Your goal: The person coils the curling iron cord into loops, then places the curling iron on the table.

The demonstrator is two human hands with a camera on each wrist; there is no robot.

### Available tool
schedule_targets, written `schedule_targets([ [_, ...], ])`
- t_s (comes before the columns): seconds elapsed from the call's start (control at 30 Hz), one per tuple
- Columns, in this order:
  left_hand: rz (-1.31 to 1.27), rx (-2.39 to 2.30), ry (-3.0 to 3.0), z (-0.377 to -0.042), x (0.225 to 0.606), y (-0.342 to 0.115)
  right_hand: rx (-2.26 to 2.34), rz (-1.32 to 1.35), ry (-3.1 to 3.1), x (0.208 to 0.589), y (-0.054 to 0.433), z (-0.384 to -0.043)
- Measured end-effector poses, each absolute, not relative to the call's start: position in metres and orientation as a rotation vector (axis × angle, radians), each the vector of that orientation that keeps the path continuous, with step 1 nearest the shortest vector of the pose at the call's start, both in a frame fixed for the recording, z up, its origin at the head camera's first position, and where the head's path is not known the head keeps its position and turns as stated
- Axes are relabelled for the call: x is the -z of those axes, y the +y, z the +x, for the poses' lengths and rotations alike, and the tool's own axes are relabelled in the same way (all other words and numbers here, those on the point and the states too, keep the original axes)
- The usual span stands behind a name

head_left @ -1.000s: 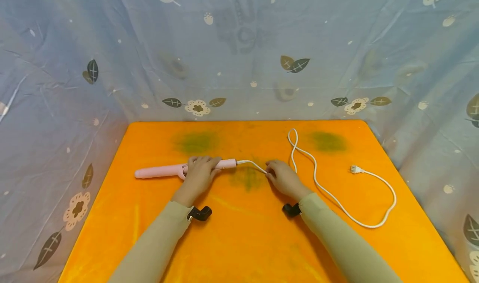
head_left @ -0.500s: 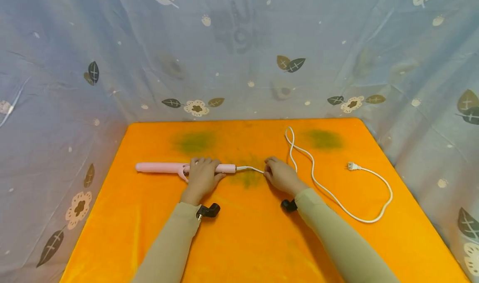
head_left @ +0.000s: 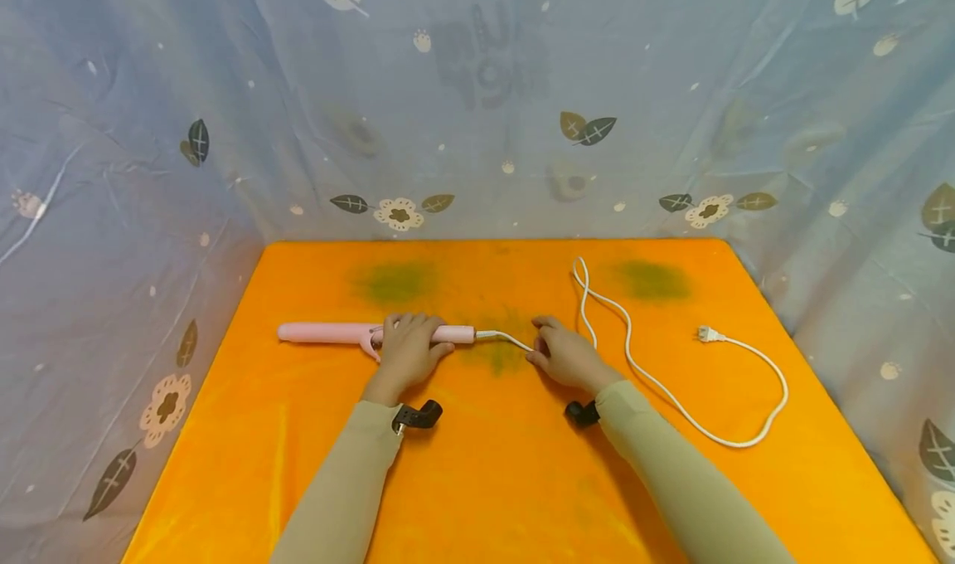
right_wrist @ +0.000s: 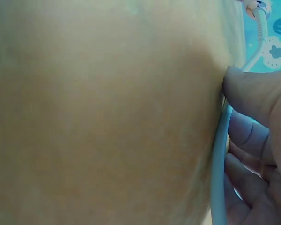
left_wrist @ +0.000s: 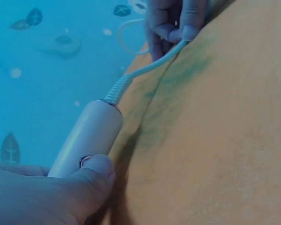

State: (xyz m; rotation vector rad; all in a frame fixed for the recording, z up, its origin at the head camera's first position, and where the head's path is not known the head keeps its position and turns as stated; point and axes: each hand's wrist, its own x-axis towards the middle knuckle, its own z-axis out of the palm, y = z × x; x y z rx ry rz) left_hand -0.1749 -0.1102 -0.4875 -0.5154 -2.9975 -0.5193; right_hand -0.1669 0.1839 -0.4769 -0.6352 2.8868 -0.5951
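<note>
A pink curling iron lies across the table, its barrel pointing left. My left hand grips its handle from above; in the left wrist view the thumb lies beside a small round button on the handle. From the handle's right end runs a white cord. My right hand pinches this cord a short way from the handle. The right wrist view has the cord passing between thumb and curled fingers. Part of the handle is hidden under my left hand.
The rest of the cord loops behind my right hand and curves over the right side of the orange-covered table. Its plug lies near the right edge. A patterned curtain stands behind the table and on both sides.
The curling iron's barrel end has swung slightly away from me, so the iron lies straighter across the table. My left forearm has shifted a little right. My right hand stays at the cord.
</note>
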Motion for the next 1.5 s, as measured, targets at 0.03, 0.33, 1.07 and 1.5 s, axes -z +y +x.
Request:
schedule_targets([
  [0.03,-0.511,0.522,-3.004,-0.175,0.487,-0.11,0.607,-0.635,2.878,0.477,0.185,-0.167],
  [0.33,-0.495,0.581,-3.005,-0.176,0.483,-0.109,0.65,-0.646,2.885,0.479,0.188,-0.167],
  [1.07,-0.475,0.711,-2.872,-0.172,0.471,-0.114,0.803,-0.576,2.866,0.482,0.184,-0.159],
  [1.5,-0.395,0.848,-2.677,-0.164,0.44,-0.09,0.731,-0.721,3.096,0.46,0.148,-0.13],
])
